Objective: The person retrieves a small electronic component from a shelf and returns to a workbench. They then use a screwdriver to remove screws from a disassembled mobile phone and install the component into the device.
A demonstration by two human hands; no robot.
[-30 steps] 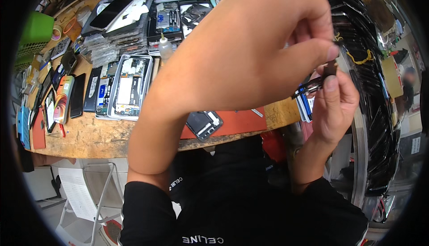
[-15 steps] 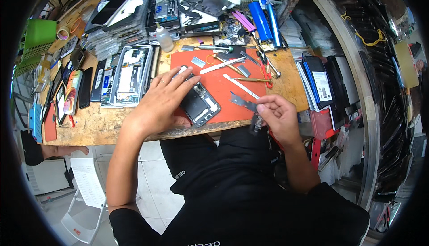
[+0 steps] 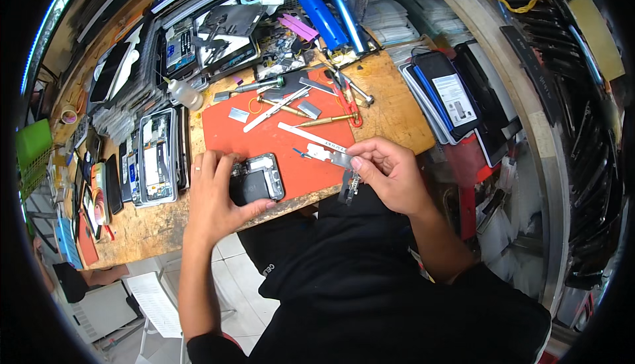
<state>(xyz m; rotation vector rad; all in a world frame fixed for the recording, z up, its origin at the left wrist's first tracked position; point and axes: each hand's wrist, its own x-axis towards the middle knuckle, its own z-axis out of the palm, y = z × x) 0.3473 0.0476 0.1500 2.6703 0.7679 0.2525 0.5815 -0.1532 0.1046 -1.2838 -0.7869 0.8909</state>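
Note:
On the orange mat [image 3: 225,122], near the bench's front edge, lies an opened phone [image 3: 254,186] with its black inside facing up. My left hand [image 3: 218,199] grips its left end, fingers over the far side and thumb along the near edge. To the right, my right hand [image 3: 387,172] pinches a thin silvery metal plate [image 3: 322,153] with a dark flex piece [image 3: 348,187] dangling from it. That plate is held above the mat's near right corner, apart from the phone. A flat metal spudger [image 3: 301,134] lies just behind it.
Screwdrivers [image 3: 326,120], tweezers [image 3: 264,114] and red-handled pliers [image 3: 357,119] lie farther back. A clear dropper bottle [image 3: 186,95] stands behind the mat's left corner. Left of the mat is a tray of phone parts [image 3: 157,156]. Stacked phone cases and screens [image 3: 456,103] stand at right.
The view has swung, shifting the bench leftward and tilting it. My left hand has changed from lying flat over the phone to gripping its end; the phone has turned. The plate shows its bright face.

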